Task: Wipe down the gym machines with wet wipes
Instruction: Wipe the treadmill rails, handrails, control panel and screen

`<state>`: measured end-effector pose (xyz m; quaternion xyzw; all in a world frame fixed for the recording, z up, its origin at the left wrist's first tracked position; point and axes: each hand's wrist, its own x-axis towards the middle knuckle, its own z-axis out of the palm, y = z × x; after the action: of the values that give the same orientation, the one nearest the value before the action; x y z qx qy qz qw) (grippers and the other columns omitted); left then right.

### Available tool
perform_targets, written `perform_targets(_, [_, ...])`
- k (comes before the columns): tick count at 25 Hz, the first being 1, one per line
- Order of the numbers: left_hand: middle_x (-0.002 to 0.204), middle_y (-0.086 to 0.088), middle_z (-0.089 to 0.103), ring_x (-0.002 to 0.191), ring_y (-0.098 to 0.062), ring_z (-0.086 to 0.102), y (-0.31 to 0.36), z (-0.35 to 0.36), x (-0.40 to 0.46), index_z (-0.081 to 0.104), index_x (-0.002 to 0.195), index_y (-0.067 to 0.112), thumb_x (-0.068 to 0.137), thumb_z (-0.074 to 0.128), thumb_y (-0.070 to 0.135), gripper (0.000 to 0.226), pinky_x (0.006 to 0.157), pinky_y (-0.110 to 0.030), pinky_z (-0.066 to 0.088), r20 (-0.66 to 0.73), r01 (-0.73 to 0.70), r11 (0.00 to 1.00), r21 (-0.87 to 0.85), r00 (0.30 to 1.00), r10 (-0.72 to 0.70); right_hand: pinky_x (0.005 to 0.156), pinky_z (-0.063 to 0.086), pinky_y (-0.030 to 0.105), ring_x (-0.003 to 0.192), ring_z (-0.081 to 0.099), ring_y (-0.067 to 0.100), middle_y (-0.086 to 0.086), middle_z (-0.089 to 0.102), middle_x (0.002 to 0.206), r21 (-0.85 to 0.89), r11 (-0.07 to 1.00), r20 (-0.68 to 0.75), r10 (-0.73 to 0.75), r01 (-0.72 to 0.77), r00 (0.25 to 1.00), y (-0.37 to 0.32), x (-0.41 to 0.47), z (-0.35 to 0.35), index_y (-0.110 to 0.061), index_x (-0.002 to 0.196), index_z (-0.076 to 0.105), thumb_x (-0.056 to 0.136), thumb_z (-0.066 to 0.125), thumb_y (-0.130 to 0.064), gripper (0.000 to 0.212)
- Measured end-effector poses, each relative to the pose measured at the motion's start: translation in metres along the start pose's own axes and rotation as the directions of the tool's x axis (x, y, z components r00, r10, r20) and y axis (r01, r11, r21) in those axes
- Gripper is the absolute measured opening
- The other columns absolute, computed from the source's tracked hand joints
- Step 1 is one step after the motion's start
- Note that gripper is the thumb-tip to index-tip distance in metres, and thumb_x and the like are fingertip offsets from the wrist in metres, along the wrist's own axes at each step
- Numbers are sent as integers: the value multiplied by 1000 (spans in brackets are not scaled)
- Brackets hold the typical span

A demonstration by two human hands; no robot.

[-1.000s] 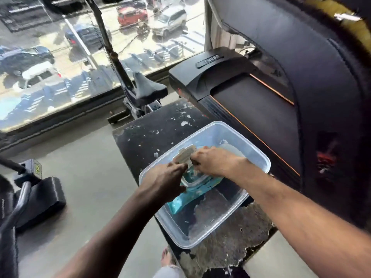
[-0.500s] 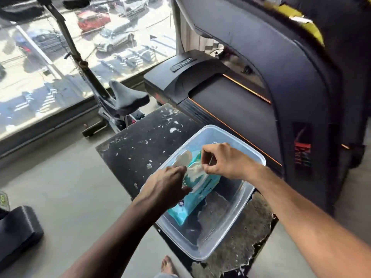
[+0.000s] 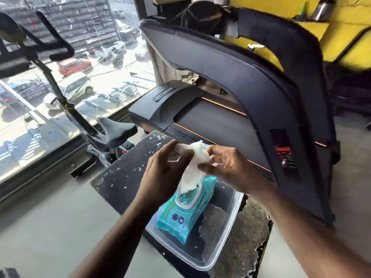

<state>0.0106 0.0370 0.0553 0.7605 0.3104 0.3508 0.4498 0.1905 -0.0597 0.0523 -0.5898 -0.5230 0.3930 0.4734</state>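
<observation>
Strong daylight pours in through the window [image 3: 70,77] far to the left of the left hand [image 3: 166,169], where the street outside is washed out with glare. The treadmill frame [image 3: 281,109] beyond the right hand [image 3: 230,169] stays dark and looks smeared by motion blur. Straight lines bow toward the edges from the wide lens. The forearms nearest the camera are soft.

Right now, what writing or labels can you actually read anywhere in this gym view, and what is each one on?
"FITNESS": raised plate on the treadmill motor cover, first letters a bit soft.
Side print and round badges on the blue wipes pack: too small to read.
Red lettering on the treadmill upright: blurred, unreadable.
Red mark on the front edge of the motor cover: unreadable.
Nothing else legible.
</observation>
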Motion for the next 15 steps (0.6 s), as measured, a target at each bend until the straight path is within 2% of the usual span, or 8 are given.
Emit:
perform_targets(3, [104,-7,76,102,-30,72,20,-1,0,60,105,15,95,71,36,26,95,-52,55,95,36,927,-374,995,0,65,56,29,76,66,12,0,73,84,84,994,-170,-54,69,984,-20,-20,1,-20,90,72,91,69,-29,9])
perform_targets(5, [107,-9,76,96,-31,73,29,5,-8,52,118,17,84,86,23,48,89,-48,58,223,120,877,-466,975,-14,59,56,34,76,67,16,7,73,88,87,992,-247,-65,89,967,-27,-37,-4,-19,96,74,93,70,-29,10])
perform_targets(6, [103,-5,76,87,-24,73,32,10,-13,51,120,24,77,88,18,57,82,-42,58,262,138,889,-437,965,-21,59,55,42,76,68,20,13,72,92,80,992,-276,-70,95,959,-27,-44,-6,-19,98,73,93,72,-28,10])
perform_targets(8, [92,-1,74,75,-17,69,34,22,-23,59,113,40,72,85,13,55,73,-38,58,276,150,909,-389,960,-41,61,54,54,77,68,27,21,70,98,102,990,-307,-64,100,949,-24,-57,-9,-16,98,72,94,74,-19,5])
perform_targets(9, [90,-2,73,73,-17,67,34,28,-26,65,108,43,76,84,7,51,71,-36,59,277,149,914,-377,960,-43,62,53,52,76,67,27,19,71,95,133,987,-315,-43,89,948,-21,-63,-10,-14,94,71,94,72,-10,4])
perform_targets(11, [89,-2,72,72,-14,67,38,41,-28,71,102,35,86,76,-6,44,67,-31,56,261,98,954,-283,965,-22,66,52,42,77,68,25,8,74,89,137,986,-336,-41,92,941,-13,-75,-20,-10,85,71,93,63,11,25])
perform_targets(13, [86,5,73,71,-11,69,47,62,-24,74,93,28,90,71,1,27,70,-32,55,283,7,989,-147,958,35,70,54,35,83,70,19,3,75,94,136,985,-372,-48,106,927,-3,-88,-40,-7,79,71,89,53,22,35])
perform_targets(15, [88,5,75,75,-12,72,63,91,-14,73,92,29,92,69,13,16,76,-39,60,310,-34,996,-79,949,57,76,56,28,90,71,15,3,75,99,170,979,-413,-35,115,910,9,-98,-68,-4,79,70,91,49,22,36])
